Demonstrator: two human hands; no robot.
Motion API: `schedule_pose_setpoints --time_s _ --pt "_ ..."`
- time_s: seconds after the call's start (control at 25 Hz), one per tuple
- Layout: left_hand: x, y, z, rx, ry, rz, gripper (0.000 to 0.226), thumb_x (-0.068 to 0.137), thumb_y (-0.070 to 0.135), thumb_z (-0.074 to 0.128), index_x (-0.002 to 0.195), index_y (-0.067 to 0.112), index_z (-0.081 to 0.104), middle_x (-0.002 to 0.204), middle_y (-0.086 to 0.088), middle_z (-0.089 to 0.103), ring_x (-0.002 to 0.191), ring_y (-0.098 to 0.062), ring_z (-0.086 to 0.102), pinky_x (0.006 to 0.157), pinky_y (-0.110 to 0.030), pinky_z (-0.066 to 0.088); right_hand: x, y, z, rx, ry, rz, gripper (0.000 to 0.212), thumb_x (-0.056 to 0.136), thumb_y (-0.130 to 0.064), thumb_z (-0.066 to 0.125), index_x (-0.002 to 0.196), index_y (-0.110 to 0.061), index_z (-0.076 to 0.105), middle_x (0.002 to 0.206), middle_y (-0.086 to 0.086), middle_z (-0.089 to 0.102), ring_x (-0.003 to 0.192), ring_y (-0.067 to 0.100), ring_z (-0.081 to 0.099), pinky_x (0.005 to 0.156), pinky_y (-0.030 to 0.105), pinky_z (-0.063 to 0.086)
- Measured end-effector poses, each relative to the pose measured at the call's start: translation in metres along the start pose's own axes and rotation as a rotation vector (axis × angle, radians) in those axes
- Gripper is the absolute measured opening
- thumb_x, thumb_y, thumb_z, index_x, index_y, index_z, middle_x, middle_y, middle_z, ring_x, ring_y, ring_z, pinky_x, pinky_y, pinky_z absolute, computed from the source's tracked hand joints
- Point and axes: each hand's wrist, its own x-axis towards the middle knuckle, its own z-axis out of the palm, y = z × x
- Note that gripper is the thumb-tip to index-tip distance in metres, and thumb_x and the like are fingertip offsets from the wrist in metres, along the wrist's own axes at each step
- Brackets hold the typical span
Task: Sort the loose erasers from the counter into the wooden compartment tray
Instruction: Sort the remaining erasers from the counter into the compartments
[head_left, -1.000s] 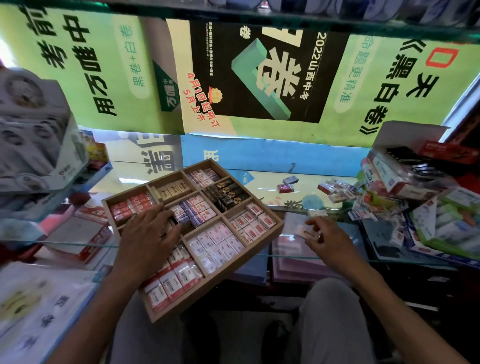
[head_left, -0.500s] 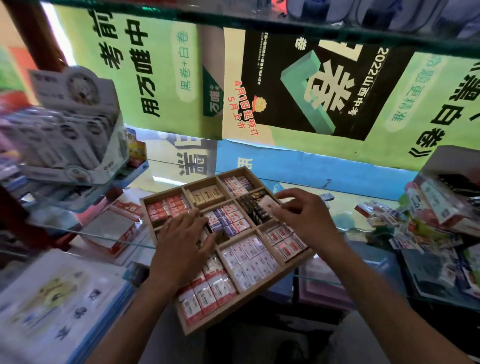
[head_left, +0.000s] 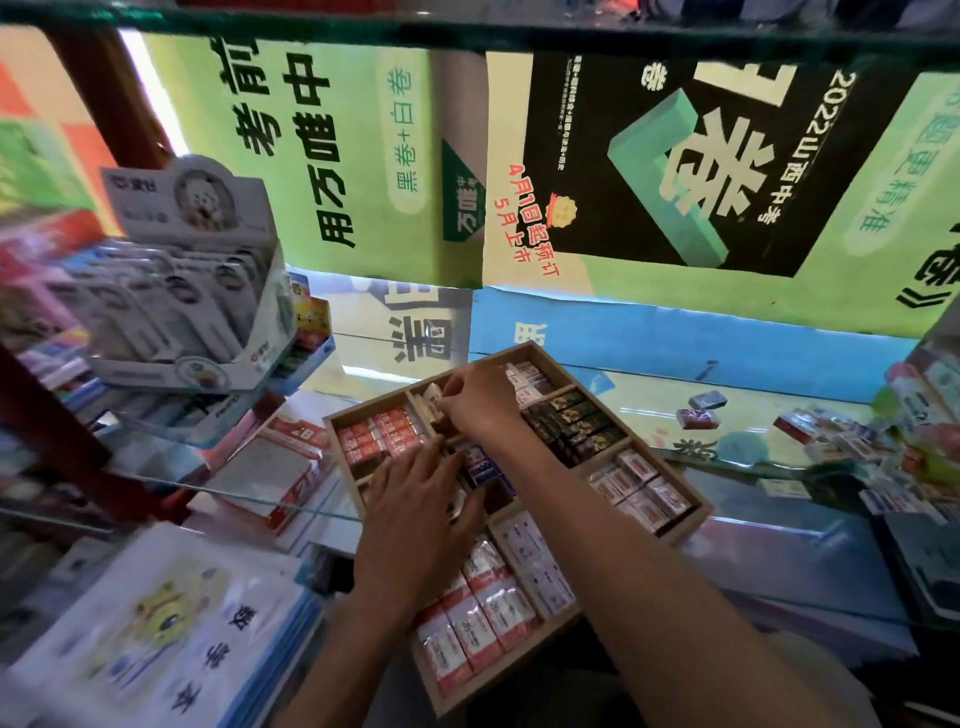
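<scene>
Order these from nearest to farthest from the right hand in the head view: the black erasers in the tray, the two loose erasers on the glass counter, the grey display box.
Measured from the right hand:
1. Black erasers, tray compartment just right.
2. Two loose erasers, counter, farther right.
3. Grey display box, far left, raised.

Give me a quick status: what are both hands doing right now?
Left hand flat on the wooden tray, steadying it. Right hand pinching a pale eraser into a far compartment. Loose erasers wait on the counter. Nothing blocking.

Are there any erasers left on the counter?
Yes, two loose erasers lie on the counter beyond the tray, and more sit in a pile at right.
</scene>
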Motion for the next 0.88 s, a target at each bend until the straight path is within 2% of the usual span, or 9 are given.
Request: schedule_pose_setpoints --time_s 0.16,0.32,0.36,0.44,0.52,0.72,0.8,0.88 --pt "0.0 -0.002 0.001 0.006 -0.007 0.0 0.062 0.09 0.059 0.024 0.137 0.03 0.052 0.147 0.003 0.046 0.136 -0.019 0.038 0.113 -0.046 0.03 0.0 0.007 0.002 -0.188 -0.061 -0.171 0.022 0.09 -0.028 0.062 0.095 -0.01 0.073 0.103 0.012 0.069 0.098 0.029 0.063 0.082 0.035 0.051" --pt "-0.001 -0.002 0.0 0.008 -0.01 0.001 0.063 0.089 0.059 0.024 0.136 0.028 0.053 0.146 0.002 0.048 0.135 -0.02 0.04 0.113 -0.045 0.03 -0.005 0.012 -0.004 -0.309 -0.185 -0.271 0.033 0.096 -0.03 0.049 0.104 -0.004 0.068 0.112 0.015 0.061 0.107 0.032 0.055 0.09 0.039 0.047" --pt "0.0 -0.002 -0.001 0.007 -0.007 0.008 0.062 0.09 0.059 0.025 0.134 0.027 0.054 0.145 0.001 0.049 0.134 -0.021 0.042 0.112 -0.045 0.032 -0.012 0.015 -0.01 -0.273 -0.162 -0.314 0.033 0.096 -0.029 0.049 0.104 -0.004 0.068 0.112 0.015 0.061 0.105 0.031 0.055 0.09 0.038 0.046" --pt "0.0 -0.002 -0.005 -0.006 -0.003 0.022 0.063 0.089 0.061 0.025 0.129 0.025 0.058 0.142 -0.003 0.052 0.131 -0.025 0.045 0.109 -0.048 0.035 -0.029 0.028 -0.029 -0.082 0.017 -0.349 0.025 0.094 -0.022 0.053 0.1 -0.005 0.071 0.107 0.013 0.066 0.099 0.028 0.057 0.084 0.036 0.044" --pt "0.0 0.001 -0.009 -0.027 -0.01 0.03 0.07 0.087 0.065 0.024 0.127 0.021 0.06 0.14 -0.009 0.053 0.128 -0.029 0.048 0.107 -0.052 0.036 -0.052 0.059 -0.053 0.064 0.218 -0.288 0.017 0.09 -0.014 0.057 0.096 -0.008 0.071 0.104 0.01 0.069 0.096 0.026 0.056 0.082 0.036 0.043" --pt "0.0 0.006 -0.011 -0.005 0.032 0.053 0.074 0.081 0.064 0.03 0.122 0.013 0.066 0.136 -0.014 0.057 0.121 -0.036 0.053 0.102 -0.053 0.037 -0.112 0.19 -0.119 0.019 0.473 0.058 0.028 0.082 -0.005 0.053 0.103 -0.015 0.068 0.111 0.008 0.067 0.106 0.031 0.059 0.092 0.04 0.046" --pt "-0.001 0.008 -0.009 -0.001 0.033 0.058 0.074 0.081 0.063 0.03 0.122 0.012 0.066 0.136 -0.015 0.057 0.121 -0.036 0.053 0.102 -0.052 0.037 -0.132 0.239 -0.146 -0.077 0.433 0.256 0.041 0.083 -0.009 0.053 0.122 -0.02 0.062 0.128 0.008 0.061 0.117 0.033 0.055 0.096 0.043 0.046" --pt "-0.003 0.009 -0.009 -0.001 0.028 0.053 0.075 0.081 0.063 0.029 0.123 0.013 0.065 0.137 -0.014 0.056 0.123 -0.036 0.052 0.103 -0.052 0.036 -0.143 0.272 -0.163 -0.27 0.287 0.425 0.057 0.086 -0.017 0.049 0.141 -0.029 0.044 0.144 0.005 0.05 0.123 0.036 0.05 0.099 0.046 0.045"
